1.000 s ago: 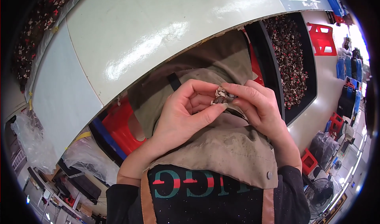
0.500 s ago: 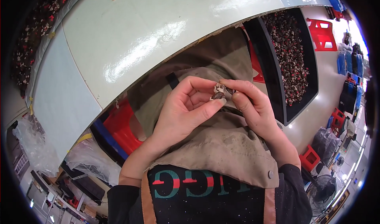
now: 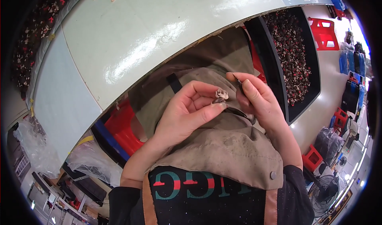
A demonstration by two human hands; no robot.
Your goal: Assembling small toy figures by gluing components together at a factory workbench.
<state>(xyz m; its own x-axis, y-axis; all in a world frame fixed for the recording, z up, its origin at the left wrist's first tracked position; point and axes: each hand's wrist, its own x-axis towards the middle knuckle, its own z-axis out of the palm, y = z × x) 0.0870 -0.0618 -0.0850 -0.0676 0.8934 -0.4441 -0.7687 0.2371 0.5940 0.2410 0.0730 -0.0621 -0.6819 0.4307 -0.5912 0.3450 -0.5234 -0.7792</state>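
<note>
My left hand (image 3: 185, 115) pinches a small dark piece with pale, frilly edges (image 3: 221, 94) between thumb and fingertips, above my lap. To its right is my right hand (image 3: 260, 101), closed on a thin dark pointed tool (image 3: 236, 78) that looks like a small blade. Its tip sticks out past the thumb and forefinger, apart from the piece. The rest of the tool is hidden in the fingers. Beneath both hands lies the brown apron (image 3: 223, 145) over my lap.
A pale table (image 3: 139, 38) with a curved edge stands ahead. At right, a black bin (image 3: 284, 113) holds many small dark, red and pale pieces; a similar heap (image 3: 38, 34) is far left. Red stools (image 3: 323, 35), plastic bags (image 3: 36, 145) and a fan (image 3: 324, 191) stand around.
My right hand has drawn away from the piece, turning so the pointed tool now shows. The left hand keeps the piece in nearly the same place.
</note>
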